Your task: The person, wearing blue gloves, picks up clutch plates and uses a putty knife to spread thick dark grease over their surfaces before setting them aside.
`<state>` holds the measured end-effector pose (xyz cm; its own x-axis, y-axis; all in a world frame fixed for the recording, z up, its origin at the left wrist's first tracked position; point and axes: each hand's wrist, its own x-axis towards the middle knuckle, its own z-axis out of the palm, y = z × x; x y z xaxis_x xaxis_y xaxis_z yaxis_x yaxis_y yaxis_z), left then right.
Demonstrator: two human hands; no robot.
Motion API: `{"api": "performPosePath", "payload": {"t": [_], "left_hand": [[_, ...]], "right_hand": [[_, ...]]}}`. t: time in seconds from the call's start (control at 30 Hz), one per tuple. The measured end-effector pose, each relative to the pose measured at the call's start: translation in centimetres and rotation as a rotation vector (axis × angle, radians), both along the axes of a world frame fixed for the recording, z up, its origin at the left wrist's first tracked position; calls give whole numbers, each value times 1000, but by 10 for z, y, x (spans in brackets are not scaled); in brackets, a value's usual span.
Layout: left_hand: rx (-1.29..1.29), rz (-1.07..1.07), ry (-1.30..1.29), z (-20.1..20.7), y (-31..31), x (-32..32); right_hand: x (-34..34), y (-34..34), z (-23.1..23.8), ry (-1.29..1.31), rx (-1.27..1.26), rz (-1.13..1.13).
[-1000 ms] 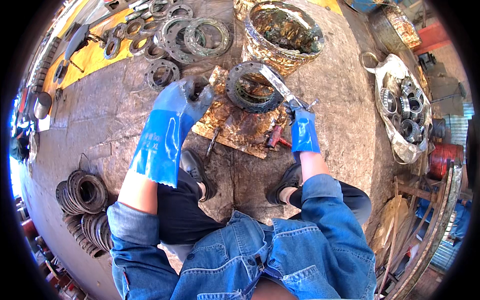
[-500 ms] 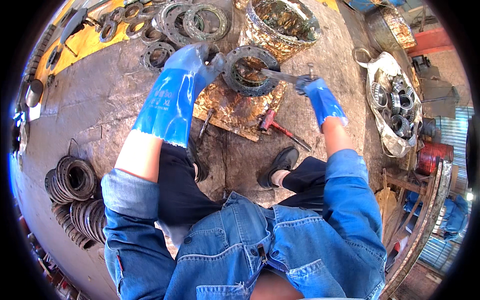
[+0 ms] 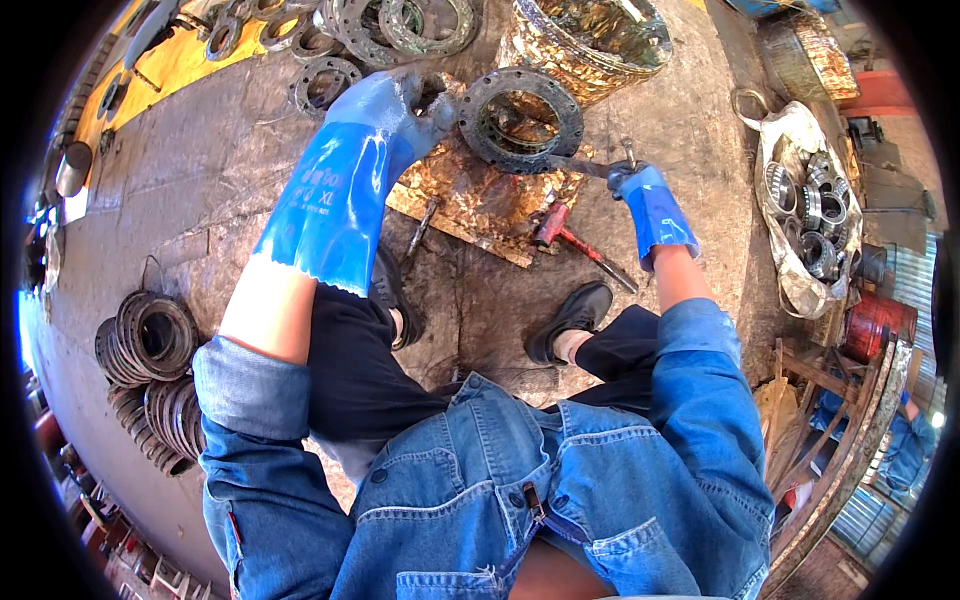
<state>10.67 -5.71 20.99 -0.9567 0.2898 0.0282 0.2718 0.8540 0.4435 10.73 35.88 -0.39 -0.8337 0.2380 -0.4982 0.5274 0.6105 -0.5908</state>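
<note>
Head view: two blue-gloved hands work on a rusty flange ring on the floor.

The left hand (image 3: 400,100) is curled against the outer left edge of the flange ring (image 3: 520,120), its fingers closed on the rim; the ring lies on a greasy, rust-brown sheet (image 3: 470,205) spread over the concrete floor (image 3: 200,190); the right hand (image 3: 640,185) is closed tight around the handle of a flat metal blade (image 3: 572,165), whose tip rests on the ring's lower right rim; a red-handled hammer (image 3: 560,232) lies just below the ring, near the right hand; a corroded drum (image 3: 590,45) stands just behind the ring; more flange rings (image 3: 400,25) lie at upper left, and a sack of bearings (image 3: 800,210) sits well apart on the right.
</note>
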Motion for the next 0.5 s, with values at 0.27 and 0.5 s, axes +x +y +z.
{"api": "performPosePath", "payload": {"t": [0.27, 0.5], "left_hand": [[-23, -11, 6, -5, 0, 1], [-21, -29, -49, -5, 3, -1]], "right_hand": [[32, -26, -56, 33, -41, -62], [67, -81, -83, 33, -193, -308]]}}
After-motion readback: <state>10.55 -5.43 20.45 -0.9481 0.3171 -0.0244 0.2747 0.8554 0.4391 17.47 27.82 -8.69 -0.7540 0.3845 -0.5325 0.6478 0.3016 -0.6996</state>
